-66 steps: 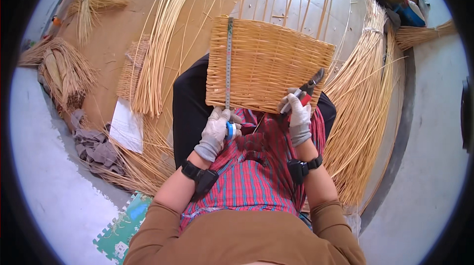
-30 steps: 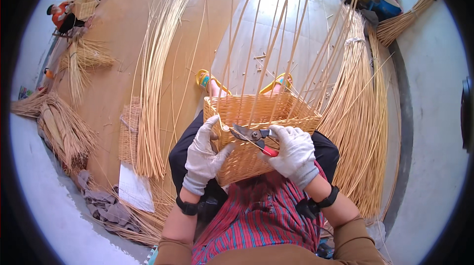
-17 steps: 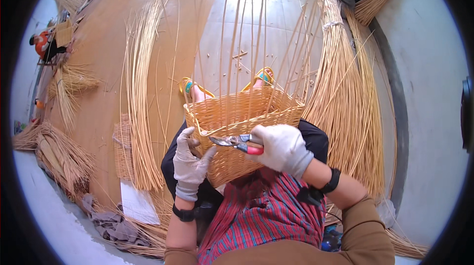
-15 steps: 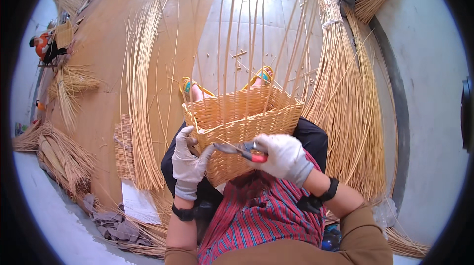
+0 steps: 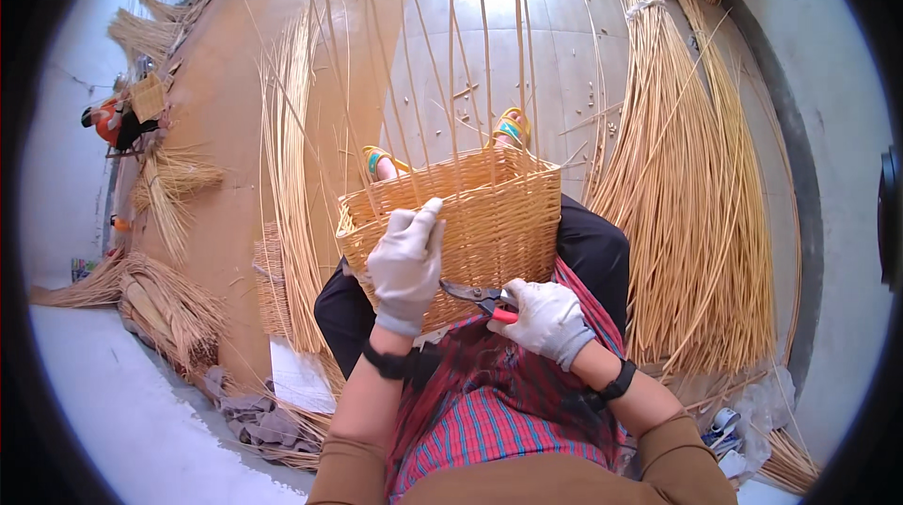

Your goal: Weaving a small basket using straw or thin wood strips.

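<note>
A rectangular wicker basket [image 5: 503,228] rests tilted on my lap, with several long stakes rising from its far and left sides. My left hand [image 5: 406,265], in a whitish work glove, is closed at the basket's near wall, its fingertips up at the rim. Below and to its right, my right hand [image 5: 547,319], also gloved, is wrapped round a pair of pruning shears [image 5: 475,296] with red on the handle. The dark blades point left, in front of the basket wall near my left wrist. What lies under my left fingers is hidden.
A big bundle of canes [image 5: 687,213] lies to the right, and a thinner bundle [image 5: 293,185] to the left. A flat woven panel [image 5: 271,279] lies beside it. Short cut pieces [image 5: 466,91] litter the floor ahead. Another person [image 5: 118,124] sits far left.
My left hand has shifted right and up from the basket's left corner to its near rim. The basket has turned and tipped, showing more of its near wall. The shears have moved slightly down and right.
</note>
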`<state>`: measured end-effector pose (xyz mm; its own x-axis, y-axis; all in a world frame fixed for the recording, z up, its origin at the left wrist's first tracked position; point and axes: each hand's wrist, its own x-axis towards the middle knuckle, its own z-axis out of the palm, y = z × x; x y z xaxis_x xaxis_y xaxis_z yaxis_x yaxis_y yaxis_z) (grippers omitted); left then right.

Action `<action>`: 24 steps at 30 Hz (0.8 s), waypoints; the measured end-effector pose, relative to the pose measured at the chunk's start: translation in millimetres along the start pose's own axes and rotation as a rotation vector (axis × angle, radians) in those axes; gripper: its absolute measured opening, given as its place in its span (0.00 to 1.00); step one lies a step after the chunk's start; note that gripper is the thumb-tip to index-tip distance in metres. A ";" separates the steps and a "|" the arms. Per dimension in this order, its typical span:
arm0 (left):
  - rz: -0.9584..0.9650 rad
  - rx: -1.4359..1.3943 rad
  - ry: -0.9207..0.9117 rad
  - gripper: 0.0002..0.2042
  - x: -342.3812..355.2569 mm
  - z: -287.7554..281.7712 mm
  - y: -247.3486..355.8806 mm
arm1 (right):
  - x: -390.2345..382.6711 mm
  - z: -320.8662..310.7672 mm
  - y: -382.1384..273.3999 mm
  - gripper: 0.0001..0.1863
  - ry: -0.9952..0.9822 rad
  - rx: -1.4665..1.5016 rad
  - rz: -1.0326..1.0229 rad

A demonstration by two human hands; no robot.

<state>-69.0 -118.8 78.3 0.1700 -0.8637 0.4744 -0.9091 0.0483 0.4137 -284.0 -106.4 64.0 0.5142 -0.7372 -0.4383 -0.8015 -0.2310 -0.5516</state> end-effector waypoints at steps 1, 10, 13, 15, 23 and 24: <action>0.008 0.071 -0.033 0.09 4.3 8.7 -0.5 | 0.7 0.0 1.0 0.29 0.002 0.006 -0.008; 0.015 -0.169 0.096 0.08 -12.6 -26.6 1.0 | 16.4 4.0 17.9 0.32 0.303 0.199 -0.071; -0.210 -0.281 0.185 0.09 -41.3 -46.0 -10.2 | 26.6 7.1 15.1 0.39 0.606 0.037 -0.200; -0.092 -0.134 0.212 0.09 -44.0 -54.3 -12.8 | 38.0 5.9 7.9 0.41 0.681 0.003 -0.256; -0.058 -0.149 0.159 0.08 -45.9 -52.5 -3.5 | 73.3 11.3 -47.4 0.38 0.694 0.018 -0.301; -0.059 -0.153 0.163 0.08 -45.9 -52.7 -2.2 | 76.1 13.1 -47.7 0.34 0.617 0.031 -0.239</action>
<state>-54.7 -52.9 96.6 0.2921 -0.7754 0.5599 -0.8294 0.0862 0.5520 -202.6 -143.2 47.6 0.4000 -0.8985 0.1805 -0.6732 -0.4217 -0.6074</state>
